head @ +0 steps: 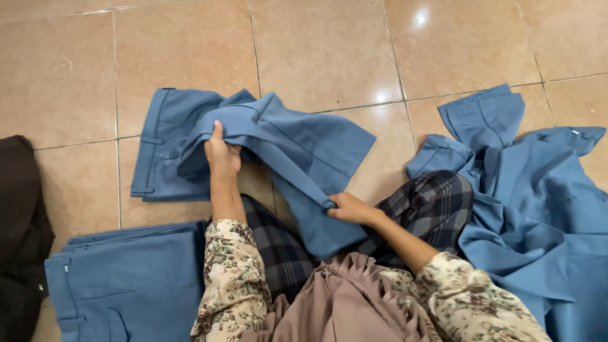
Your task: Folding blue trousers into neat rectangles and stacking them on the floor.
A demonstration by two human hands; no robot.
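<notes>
Head view, looking down at a tiled floor (329, 50) where a person sits among blue garments. At the far left edge lies a dark brown cloth (19, 234). Just beside it, at the lower left, sits a neat stack of folded blue trousers (126, 285), flat on the tiles. Above that stack, the blue trousers being handled (278, 145) lie partly spread on the floor in the middle of the frame: the waistband end lies flat to the left, while the rest is lifted and bunched between the two hands. The left hand (221, 155) grips a raised fold of this cloth, thumb pointing up against the fabric and the fingers curled under it, out of sight. The right hand (348, 208) pinches the lower edge of the same garment, its fingers pressed together on a corner of the fabric close to the person's lap. Both arms wear floral sleeves (234, 278), and the legs are covered by a dark plaid cloth (424, 206). To the right, a loose heap of unfolded blue garments (532, 209) sprawls over the tiles, touching the plaid knee.
</notes>
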